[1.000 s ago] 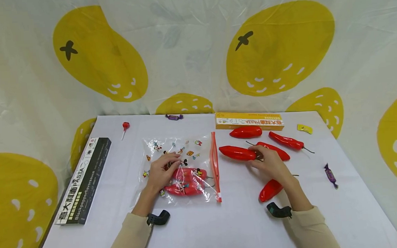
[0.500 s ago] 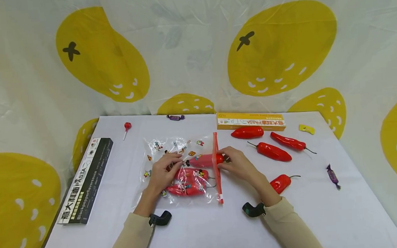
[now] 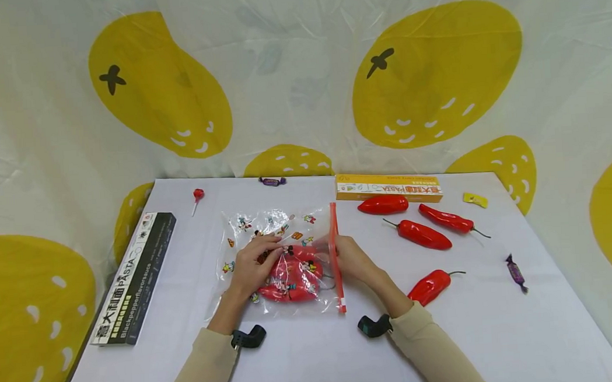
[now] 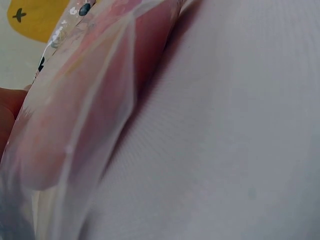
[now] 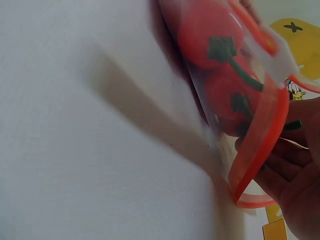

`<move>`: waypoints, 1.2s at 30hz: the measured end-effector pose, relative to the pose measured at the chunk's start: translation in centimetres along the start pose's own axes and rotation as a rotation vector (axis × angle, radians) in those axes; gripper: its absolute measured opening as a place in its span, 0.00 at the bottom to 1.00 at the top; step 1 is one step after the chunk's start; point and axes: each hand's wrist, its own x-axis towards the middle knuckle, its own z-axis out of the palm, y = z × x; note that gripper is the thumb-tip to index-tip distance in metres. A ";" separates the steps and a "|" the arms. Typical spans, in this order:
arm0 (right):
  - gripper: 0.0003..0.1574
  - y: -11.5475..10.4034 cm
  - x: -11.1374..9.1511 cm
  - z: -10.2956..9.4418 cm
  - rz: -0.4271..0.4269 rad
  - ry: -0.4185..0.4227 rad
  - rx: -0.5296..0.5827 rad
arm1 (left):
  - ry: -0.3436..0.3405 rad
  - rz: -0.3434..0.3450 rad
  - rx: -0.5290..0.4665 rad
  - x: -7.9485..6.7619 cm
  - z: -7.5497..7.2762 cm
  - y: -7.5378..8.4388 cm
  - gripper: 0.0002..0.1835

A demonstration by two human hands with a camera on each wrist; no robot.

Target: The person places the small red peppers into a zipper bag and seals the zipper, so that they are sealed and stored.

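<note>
A clear zip bag (image 3: 265, 220) printed with cartoon figures lies flat, its red zip edge (image 3: 339, 294) facing right. My left hand (image 3: 250, 267) rests on top of it with relaxed fingers. My right hand (image 3: 355, 261) reaches through the mouth, its fingers inside at the stem end of a red chili pepper (image 3: 301, 252). Two more red peppers (image 3: 291, 291) lie in the bag, nearer me. Through the film, the right wrist view shows green stems (image 5: 245, 75) beside the fingers (image 5: 280, 167). The left wrist view shows mostly bag film (image 4: 95, 115) over red.
Several loose red peppers (image 3: 423, 234) lie right of the bag, one (image 3: 430, 287) beside my right forearm. A yellow pasta box (image 3: 388, 187) stands behind them. A black pasta box (image 3: 135, 277) lies left. Wrapped candies (image 3: 516, 273) and a red lollipop (image 3: 198, 194) lie around.
My right hand has carried a red pepper from the right leftward through the bag's mouth; the pepper is now inside. My left hand has stayed on the bag.
</note>
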 end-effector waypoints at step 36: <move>0.34 8.0 -4.0 -13.3 0.272 0.087 -0.486 | -0.001 -0.017 0.001 -0.2 0.0 -0.2 0.07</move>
